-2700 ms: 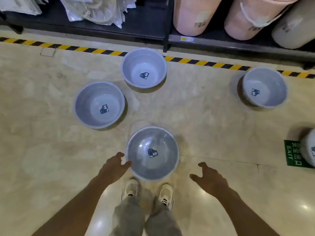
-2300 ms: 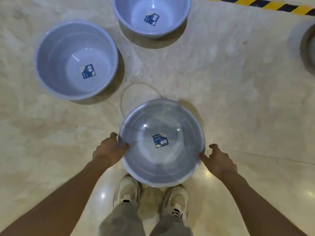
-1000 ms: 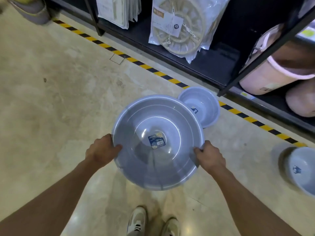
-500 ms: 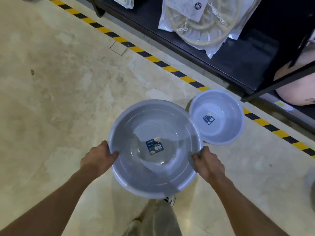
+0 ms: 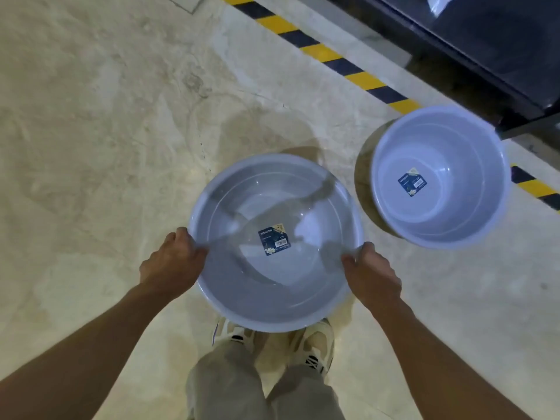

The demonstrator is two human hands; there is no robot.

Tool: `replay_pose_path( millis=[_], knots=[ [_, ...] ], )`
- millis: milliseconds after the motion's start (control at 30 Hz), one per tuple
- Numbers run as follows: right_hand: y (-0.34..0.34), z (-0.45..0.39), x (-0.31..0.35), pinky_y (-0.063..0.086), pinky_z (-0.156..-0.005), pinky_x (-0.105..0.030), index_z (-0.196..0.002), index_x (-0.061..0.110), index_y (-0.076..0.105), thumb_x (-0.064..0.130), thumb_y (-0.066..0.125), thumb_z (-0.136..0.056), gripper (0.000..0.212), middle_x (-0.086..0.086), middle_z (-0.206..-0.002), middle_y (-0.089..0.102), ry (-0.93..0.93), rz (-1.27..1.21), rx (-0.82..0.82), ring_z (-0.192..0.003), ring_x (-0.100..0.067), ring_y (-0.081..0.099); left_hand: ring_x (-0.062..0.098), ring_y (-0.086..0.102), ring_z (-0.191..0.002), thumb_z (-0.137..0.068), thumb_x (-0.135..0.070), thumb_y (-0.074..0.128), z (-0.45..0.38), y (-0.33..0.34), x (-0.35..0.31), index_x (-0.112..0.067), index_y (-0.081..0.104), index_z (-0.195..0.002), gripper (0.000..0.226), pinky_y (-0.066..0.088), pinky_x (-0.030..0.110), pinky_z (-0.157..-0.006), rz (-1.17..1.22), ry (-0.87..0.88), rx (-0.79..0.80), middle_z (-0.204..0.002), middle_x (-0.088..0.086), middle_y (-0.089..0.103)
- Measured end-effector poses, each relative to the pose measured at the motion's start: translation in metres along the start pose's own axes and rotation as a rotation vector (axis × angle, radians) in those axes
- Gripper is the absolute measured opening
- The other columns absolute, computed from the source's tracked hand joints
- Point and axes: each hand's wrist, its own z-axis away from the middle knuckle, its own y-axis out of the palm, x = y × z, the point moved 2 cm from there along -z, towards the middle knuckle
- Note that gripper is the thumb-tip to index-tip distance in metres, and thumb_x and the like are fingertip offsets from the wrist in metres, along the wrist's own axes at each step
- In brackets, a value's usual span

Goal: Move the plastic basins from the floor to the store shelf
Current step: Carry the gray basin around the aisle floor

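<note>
Left hand (image 5: 171, 262): you grip the near-left rim of the held basin (image 5: 275, 241), fingers curled under the lip, thumb side over the top edge.

Right hand (image 5: 371, 272): matching grip on the near-right rim, fingers wrapped round the lip.

Held basin: carried between your two hands, level and mouth up, clear of the floor (image 5: 106, 131) and above your shoes (image 5: 313, 344). Pale blue-grey plastic, round, wide and fairly shallow, with a rolled rim and a glossy inside that throws reflections. A dark blue label (image 5: 274, 238) with a barcode sits at the centre of its bottom. Nothing inside.

Second basin (image 5: 441, 177): on the floor ahead and to the right of your right hand, apart from the held one. Same colour, looks deeper and narrower; its own blue label (image 5: 411, 181) sits on the bottom. It stands just beside the yellow-and-black floor tape (image 5: 333, 60).

Store shelf (image 5: 485, 50): dark, low board beyond the tape, far right of your right hand; only its lower edge shows.

Step in hand, as judged: carrying one basin toward the shelf, the lift done and the placing not yet done.

Next move, as judged: turn right, step over the tape without kicking the second basin, keep both grips even so the basin stays level, and slide it onto a free stretch of the shelf.
</note>
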Motion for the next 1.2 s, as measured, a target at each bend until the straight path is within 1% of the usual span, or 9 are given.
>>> replay_pose_path(
  millis=[200, 333, 467, 633, 733, 867, 933, 1067, 1200],
  knots=[
    [0.044, -0.016, 0.005, 0.040, -0.071, -0.040, -0.115, 0.013, 0.043, 0.044, 0.045, -0.098, 0.036, -0.010, -0.106, 0.064, 0.018, 0.040, -0.060, -0.094, -0.039, 0.065, 0.046, 0.061, -0.097, -0.099, -0.045, 0.048, -0.024, 0.032, 0.008, -0.014, 0.042, -0.106, 0.033, 0.034, 0.045, -0.073, -0.023, -0.004, -0.026, -0.101, 0.001, 0.040],
    [0.053, -0.024, 0.003, 0.040, -0.066, -0.039, -0.128, 0.012, 0.034, 0.042, 0.043, -0.099, 0.043, -0.011, -0.103, 0.066, 0.019, 0.067, -0.106, -0.082, -0.036, 0.063, 0.038, 0.052, -0.085, -0.096, -0.044, 0.051, -0.040, 0.045, 0.008, -0.020, 0.037, -0.097, 0.028, 0.035, 0.043, -0.074, 0.015, -0.031, 0.049, -0.096, 0.002, 0.046],
    [0.057, -0.031, 0.005, 0.043, -0.069, -0.042, -0.124, 0.014, 0.035, 0.043, 0.044, -0.099, 0.039, -0.014, -0.099, 0.067, 0.025, 0.054, -0.069, -0.086, -0.040, 0.065, 0.034, 0.047, -0.079, -0.096, -0.043, 0.055, -0.052, 0.049, 0.007, -0.019, 0.035, -0.101, 0.032, 0.038, 0.042, -0.073, 0.056, -0.045, 0.071, -0.092, 0.007, 0.049],
    [0.057, -0.039, 0.005, 0.052, -0.081, -0.049, -0.121, 0.011, 0.041, 0.045, 0.046, -0.099, 0.041, -0.016, -0.105, 0.067, 0.050, 0.004, 0.017, -0.093, -0.041, 0.065, 0.034, 0.051, -0.070, -0.091, -0.035, 0.067, -0.056, 0.047, 0.007, -0.015, 0.037, -0.099, 0.037, 0.039, 0.039, -0.064, 0.142, 0.030, 0.003, -0.080, 0.005, 0.053],
    [0.052, -0.036, 0.004, 0.047, -0.075, -0.044, -0.120, 0.010, 0.043, 0.044, 0.049, -0.099, 0.040, -0.017, -0.107, 0.066, 0.057, -0.044, 0.004, -0.094, -0.042, 0.064, 0.033, 0.052, -0.065, -0.091, -0.034, 0.067, -0.054, 0.043, 0.006, -0.013, 0.039, -0.097, 0.035, 0.038, 0.038, -0.062, 0.149, 0.063, -0.014, -0.076, 0.004, 0.055],
    [0.041, -0.020, 0.005, 0.042, -0.070, -0.041, -0.116, 0.011, 0.043, 0.041, 0.050, -0.098, 0.036, -0.015, -0.102, 0.066, 0.085, -0.108, -0.036, -0.092, -0.042, 0.065, 0.033, 0.049, -0.063, -0.091, -0.034, 0.067, -0.044, 0.028, 0.002, -0.016, 0.037, -0.096, 0.036, 0.036, 0.039, -0.061, 0.130, 0.080, -0.042, -0.068, -0.003, 0.048],
    [0.029, -0.011, 0.005, 0.042, -0.069, -0.040, -0.111, 0.013, 0.042, 0.041, 0.050, -0.098, 0.031, -0.010, -0.093, 0.061, 0.077, -0.119, -0.042, -0.087, -0.040, 0.064, 0.032, 0.048, -0.062, -0.091, -0.034, 0.067, -0.037, 0.015, -0.003, -0.017, 0.036, -0.097, 0.036, 0.035, 0.038, -0.061, 0.129, 0.098, -0.056, -0.069, -0.002, 0.048],
    [-0.012, 0.008, 0.004, 0.040, -0.070, -0.038, -0.098, 0.020, 0.036, 0.037, 0.051, -0.096, 0.023, -0.004, -0.082, 0.051, 0.079, -0.188, -0.070, -0.074, -0.032, 0.050, 0.015, 0.044, -0.056, -0.090, -0.036, 0.066, -0.019, -0.025, -0.022, -0.017, 0.040, -0.094, 0.032, 0.027, 0.033, -0.051, 0.141, 0.116, -0.073, -0.068, -0.005, 0.049],
    [-0.073, 0.028, 0.002, 0.039, -0.072, -0.039, -0.099, 0.020, 0.037, 0.039, 0.049, -0.095, 0.023, -0.003, -0.085, 0.053, 0.094, -0.235, -0.102, -0.077, -0.032, 0.051, 0.023, 0.048, -0.060, -0.092, -0.045, 0.064, 0.005, -0.075, -0.062, -0.015, 0.041, -0.095, 0.038, 0.033, 0.036, -0.056, 0.107, 0.211, -0.080, -0.070, -0.003, 0.051]
  ],
)
